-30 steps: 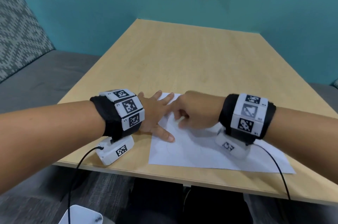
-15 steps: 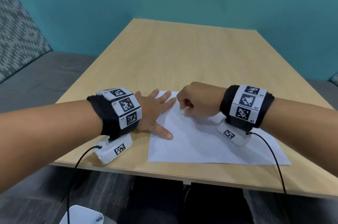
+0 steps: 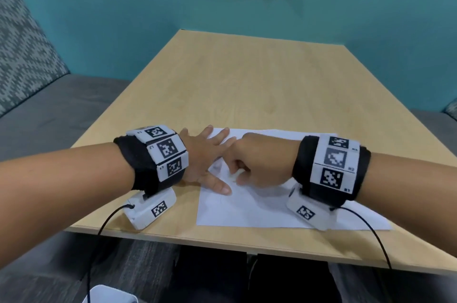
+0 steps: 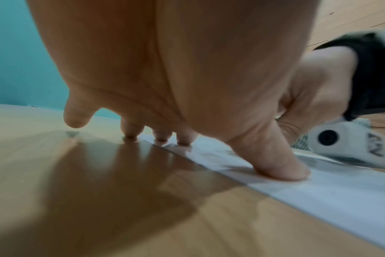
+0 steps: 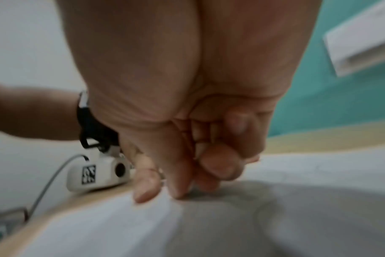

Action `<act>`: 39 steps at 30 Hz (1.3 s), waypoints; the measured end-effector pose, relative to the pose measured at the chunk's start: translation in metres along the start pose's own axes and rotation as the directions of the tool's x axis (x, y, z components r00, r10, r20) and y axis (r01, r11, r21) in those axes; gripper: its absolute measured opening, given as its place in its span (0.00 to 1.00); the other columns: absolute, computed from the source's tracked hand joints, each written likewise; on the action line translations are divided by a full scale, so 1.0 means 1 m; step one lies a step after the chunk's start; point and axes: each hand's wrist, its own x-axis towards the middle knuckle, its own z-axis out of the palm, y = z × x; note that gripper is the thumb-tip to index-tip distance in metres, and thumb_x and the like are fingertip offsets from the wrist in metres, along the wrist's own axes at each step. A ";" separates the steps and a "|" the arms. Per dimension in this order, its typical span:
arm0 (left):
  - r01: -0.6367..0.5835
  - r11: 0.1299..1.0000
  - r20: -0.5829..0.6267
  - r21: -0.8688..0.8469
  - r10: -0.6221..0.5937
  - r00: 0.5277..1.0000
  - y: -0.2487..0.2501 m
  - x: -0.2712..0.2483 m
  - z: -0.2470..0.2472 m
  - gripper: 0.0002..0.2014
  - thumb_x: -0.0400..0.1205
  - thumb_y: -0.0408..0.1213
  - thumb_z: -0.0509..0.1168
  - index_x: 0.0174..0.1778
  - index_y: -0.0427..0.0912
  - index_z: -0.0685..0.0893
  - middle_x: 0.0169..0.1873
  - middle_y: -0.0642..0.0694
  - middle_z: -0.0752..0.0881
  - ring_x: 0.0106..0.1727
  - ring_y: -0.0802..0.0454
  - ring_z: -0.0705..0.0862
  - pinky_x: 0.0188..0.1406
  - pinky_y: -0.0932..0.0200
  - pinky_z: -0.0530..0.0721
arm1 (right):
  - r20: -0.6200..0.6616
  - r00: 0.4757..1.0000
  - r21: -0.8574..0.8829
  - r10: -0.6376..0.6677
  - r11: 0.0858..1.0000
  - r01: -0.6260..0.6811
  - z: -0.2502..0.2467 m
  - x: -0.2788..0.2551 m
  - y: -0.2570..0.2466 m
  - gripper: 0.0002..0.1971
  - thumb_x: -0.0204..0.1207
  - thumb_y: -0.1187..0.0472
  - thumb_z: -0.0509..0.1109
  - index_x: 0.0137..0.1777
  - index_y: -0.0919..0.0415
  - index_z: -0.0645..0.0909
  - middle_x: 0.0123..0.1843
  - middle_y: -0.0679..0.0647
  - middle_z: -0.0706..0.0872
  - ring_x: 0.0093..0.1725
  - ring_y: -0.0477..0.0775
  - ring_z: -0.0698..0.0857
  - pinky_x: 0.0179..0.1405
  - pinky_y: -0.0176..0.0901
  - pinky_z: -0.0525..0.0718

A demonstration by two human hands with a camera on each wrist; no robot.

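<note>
Left hand (image 3: 204, 154) lies flat, grip apart, pinning the paper (image 3: 259, 208) on the desk (image 3: 247, 80), while right hand (image 3: 262, 159) has its grip pinched on a small white bit (image 3: 233, 174).

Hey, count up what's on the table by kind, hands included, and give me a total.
Hands: 2, left hand and right hand
Paper sheet: 1
Small white piece, pinched by right hand: 1
Wrist cameras: 2
Total: 6
</note>
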 end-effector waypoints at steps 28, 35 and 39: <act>0.011 1.000 -0.019 0.016 -0.011 1.000 0.001 0.000 0.002 0.58 0.70 0.79 0.57 0.85 0.56 0.31 0.85 0.54 0.30 0.87 0.43 0.34 0.78 0.25 0.51 | -0.056 0.994 -0.009 0.097 0.995 -0.098 -0.005 -0.005 0.016 0.04 0.72 0.61 0.70 0.38 0.55 0.78 0.29 0.42 0.77 0.32 0.48 0.76 0.34 0.41 0.74; 0.023 1.000 -0.006 0.010 -0.023 1.000 0.004 -0.003 -0.001 0.59 0.71 0.79 0.57 0.85 0.54 0.30 0.85 0.55 0.29 0.86 0.44 0.33 0.80 0.26 0.49 | -0.145 0.965 -0.011 0.220 0.975 -0.224 -0.018 -0.001 0.046 0.05 0.71 0.62 0.70 0.36 0.56 0.78 0.30 0.44 0.78 0.36 0.54 0.79 0.35 0.42 0.76; 0.019 1.000 0.007 -0.008 -0.019 1.000 0.001 -0.001 -0.001 0.59 0.71 0.79 0.57 0.85 0.56 0.29 0.85 0.55 0.28 0.86 0.44 0.31 0.79 0.24 0.47 | -0.036 0.995 -0.009 0.094 0.996 -0.094 -0.002 -0.003 0.018 0.06 0.71 0.60 0.71 0.38 0.51 0.76 0.29 0.40 0.75 0.32 0.43 0.74 0.35 0.41 0.75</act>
